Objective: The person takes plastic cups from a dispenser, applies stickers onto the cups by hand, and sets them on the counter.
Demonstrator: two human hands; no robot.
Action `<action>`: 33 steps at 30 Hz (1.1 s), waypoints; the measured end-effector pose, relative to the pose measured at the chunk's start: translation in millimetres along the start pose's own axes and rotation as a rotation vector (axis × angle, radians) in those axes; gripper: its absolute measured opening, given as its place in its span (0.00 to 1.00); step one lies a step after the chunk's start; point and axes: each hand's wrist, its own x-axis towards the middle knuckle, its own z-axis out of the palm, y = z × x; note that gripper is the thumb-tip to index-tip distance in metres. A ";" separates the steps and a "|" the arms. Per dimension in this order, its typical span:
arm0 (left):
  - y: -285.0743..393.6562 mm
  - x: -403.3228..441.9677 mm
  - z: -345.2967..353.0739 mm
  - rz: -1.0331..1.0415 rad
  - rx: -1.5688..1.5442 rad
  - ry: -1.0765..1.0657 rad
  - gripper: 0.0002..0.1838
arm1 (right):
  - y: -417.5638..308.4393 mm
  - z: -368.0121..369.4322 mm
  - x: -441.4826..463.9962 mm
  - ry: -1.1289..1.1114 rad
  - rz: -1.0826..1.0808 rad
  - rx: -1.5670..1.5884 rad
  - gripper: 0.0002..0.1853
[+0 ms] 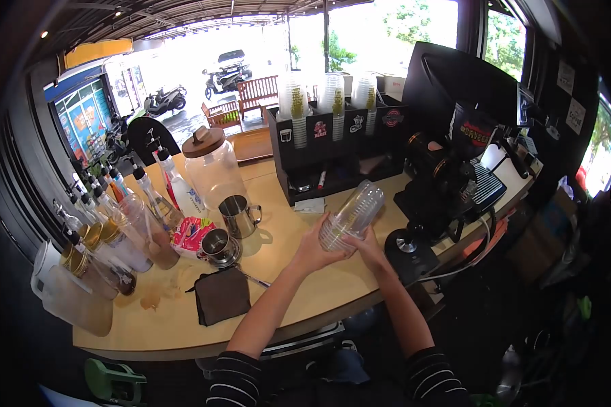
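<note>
A tilted stack of clear plastic cups [363, 203] is held above the front part of the wooden counter [305, 295]. My left hand [318, 245] wraps round the lower left end of the stack. At the lower right side, my right hand [368, 248] grips the same stack, close to my left. Behind the hands stands a black cup holder [339, 146] with several upright stacks of cups. A steel pitcher [239, 217] is on the counter to the left of my hands.
On the left are syrup bottles [157, 203], a lidded glass jar [214, 166], a plastic jug [75, 292], a pink packet [189, 234] and a dark cloth [221, 296]. A grinder [470, 136] and coffee equipment stand on the right.
</note>
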 end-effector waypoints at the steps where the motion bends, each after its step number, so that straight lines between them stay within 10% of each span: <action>1: -0.3 -0.1 -0.3 0.034 0.037 0.006 0.56 | -2.1 0.3 -0.4 -0.004 -0.009 0.042 0.35; 10: 7.6 -1.3 -5.7 0.058 0.174 0.024 0.55 | -52.1 6.3 23.4 0.050 -0.479 -0.052 0.43; 16: -11.5 4.3 -13.2 0.096 0.115 -0.013 0.52 | -87.6 14.7 12.0 -0.034 -0.409 -0.085 0.45; 20: -4.9 18.6 -36.1 0.139 -0.156 0.321 0.43 | -93.6 11.4 5.7 -0.246 -0.233 0.207 0.42; 26: 74.6 27.9 -53.8 0.218 -0.720 0.200 0.32 | -100.7 29.1 5.4 -0.789 0.131 0.603 0.44; 32: 80.2 11.9 -81.2 0.117 -1.072 -0.153 0.36 | -86.9 51.3 2.5 -0.843 0.257 0.570 0.39; 33: 79.3 3.7 -87.5 0.120 -0.999 -0.057 0.36 | -88.6 53.9 3.1 -0.579 0.183 0.350 0.36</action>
